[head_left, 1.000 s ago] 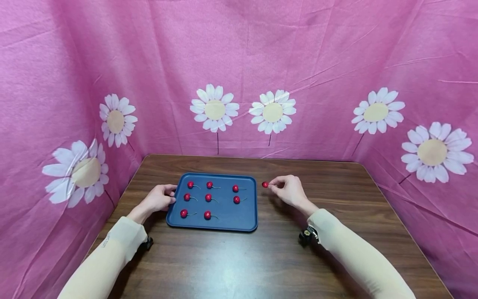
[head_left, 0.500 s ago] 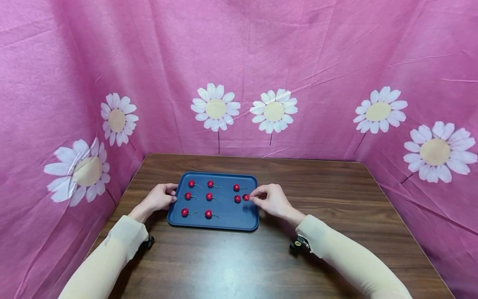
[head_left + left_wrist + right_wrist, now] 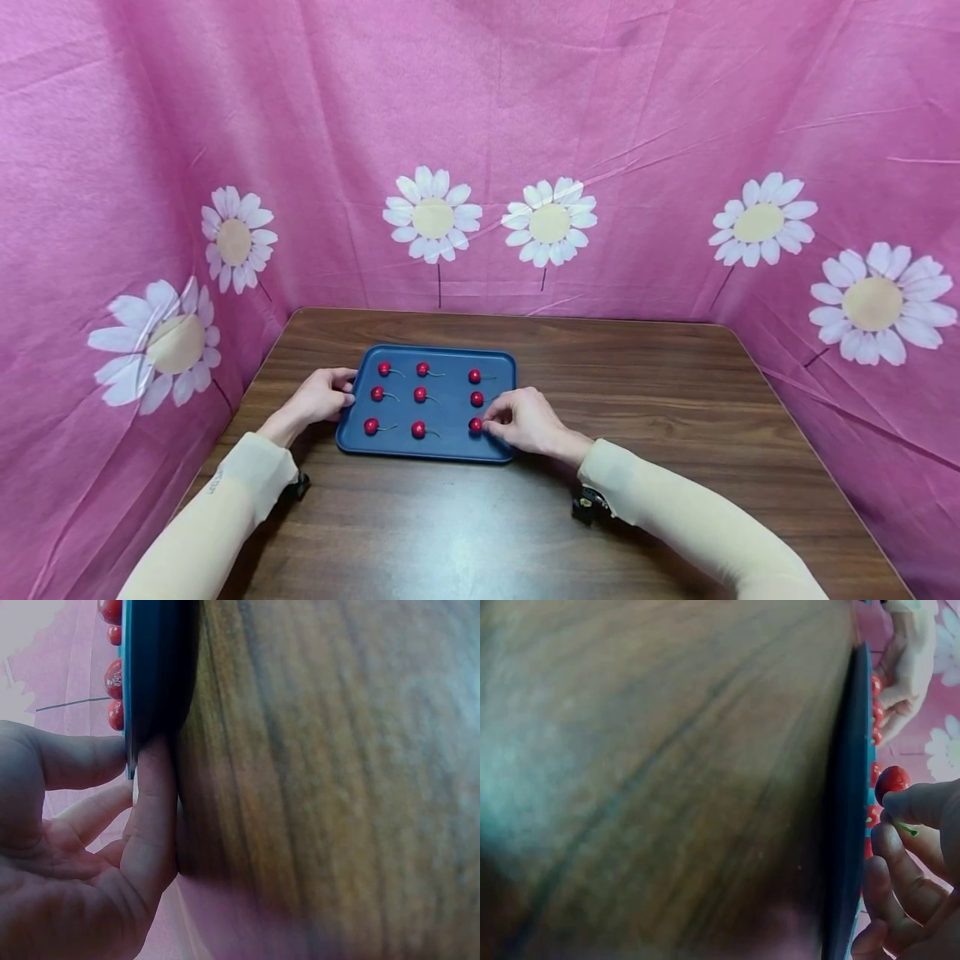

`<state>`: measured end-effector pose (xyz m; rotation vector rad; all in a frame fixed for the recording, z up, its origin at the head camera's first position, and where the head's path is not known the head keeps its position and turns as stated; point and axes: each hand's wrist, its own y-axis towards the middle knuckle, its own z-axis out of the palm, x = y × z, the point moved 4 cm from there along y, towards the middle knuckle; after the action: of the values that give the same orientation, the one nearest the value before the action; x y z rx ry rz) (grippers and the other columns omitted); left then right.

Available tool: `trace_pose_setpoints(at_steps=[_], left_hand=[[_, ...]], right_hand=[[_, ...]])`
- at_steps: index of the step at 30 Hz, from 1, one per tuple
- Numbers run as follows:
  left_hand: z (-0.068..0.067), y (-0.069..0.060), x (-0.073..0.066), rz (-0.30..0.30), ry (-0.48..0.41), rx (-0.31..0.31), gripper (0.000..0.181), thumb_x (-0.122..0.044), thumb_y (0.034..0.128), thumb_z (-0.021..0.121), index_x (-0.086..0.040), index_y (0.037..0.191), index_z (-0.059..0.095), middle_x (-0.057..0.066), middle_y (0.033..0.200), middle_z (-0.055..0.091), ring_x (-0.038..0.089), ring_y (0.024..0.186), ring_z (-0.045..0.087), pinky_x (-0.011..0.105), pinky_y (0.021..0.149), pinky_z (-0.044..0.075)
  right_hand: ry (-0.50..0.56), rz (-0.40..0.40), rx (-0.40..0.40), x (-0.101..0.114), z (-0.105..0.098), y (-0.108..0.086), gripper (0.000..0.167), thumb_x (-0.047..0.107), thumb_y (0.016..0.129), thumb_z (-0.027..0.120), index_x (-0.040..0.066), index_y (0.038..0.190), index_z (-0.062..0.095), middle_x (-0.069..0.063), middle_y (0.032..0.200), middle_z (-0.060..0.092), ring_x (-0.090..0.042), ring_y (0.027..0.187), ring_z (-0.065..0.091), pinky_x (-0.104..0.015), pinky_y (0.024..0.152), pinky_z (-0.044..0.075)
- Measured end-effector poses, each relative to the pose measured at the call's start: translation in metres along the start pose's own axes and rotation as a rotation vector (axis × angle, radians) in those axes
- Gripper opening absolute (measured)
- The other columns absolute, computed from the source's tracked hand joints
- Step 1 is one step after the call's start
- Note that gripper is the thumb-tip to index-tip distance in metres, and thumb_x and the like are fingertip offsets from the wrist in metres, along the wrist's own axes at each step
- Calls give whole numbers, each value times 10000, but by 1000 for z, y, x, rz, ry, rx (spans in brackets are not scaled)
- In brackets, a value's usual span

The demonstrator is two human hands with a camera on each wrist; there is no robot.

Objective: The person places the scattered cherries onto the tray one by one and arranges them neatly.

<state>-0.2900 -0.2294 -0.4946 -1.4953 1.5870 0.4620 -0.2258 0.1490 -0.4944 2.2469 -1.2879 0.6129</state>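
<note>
A blue rectangular tray lies on the table, with red cherries with thin green stems spread over it in rows. My left hand grips the tray's left edge; the left wrist view shows the thumb on the rim and a finger underneath. Over the tray's near right corner, my right hand pinches a cherry by its stem between thumb and fingers. That cherry sits low at the near end of the right-hand column, in line with two others; whether it touches the tray is unclear.
The brown wood-grain table extends around the tray. A pink cloth printed with white daisies hangs behind and along both sides.
My right hand has carried the cherry from beyond the tray's right edge, leftward and then nearer, to the near right part of the tray. The left hand keeps its hold on the edge.
</note>
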Motion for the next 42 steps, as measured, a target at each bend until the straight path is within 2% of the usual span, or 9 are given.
trace_pose_setpoints(at_steps=[3,9,26,42], left_hand=[[0,0,0,5,6,1,619,26,1025,647,87,1624,502,197,1209,604,221,1014,665,402,797,690],[0,0,1,1,-3,2,620,32,1021,640,72,1626,511,196,1218,603,219,1014,664,384,799,690],[0,1,2,-6,3,-2,619,29,1025,636,73,1629,506,191,1224,606,226,1033,666,388,808,690],[0,1,1,9,8,1,624,34,1023,641,96,1625,491,203,1222,602,233,1036,661,430,828,695]], right_hand=[[-30,-6,25,1,4,0,50,205,977,872,206,935,899,86,880,812,-8,759,609,-206,696,489],[-66,-32,49,1,7,0,49,175,967,875,192,924,892,75,835,788,0,727,572,-206,660,472],[-43,-36,72,0,6,1,45,192,974,869,194,935,891,81,842,775,-25,763,615,-201,686,475],[-20,-36,81,-1,5,-3,50,205,976,867,200,935,895,93,823,750,20,737,566,-198,674,464]])
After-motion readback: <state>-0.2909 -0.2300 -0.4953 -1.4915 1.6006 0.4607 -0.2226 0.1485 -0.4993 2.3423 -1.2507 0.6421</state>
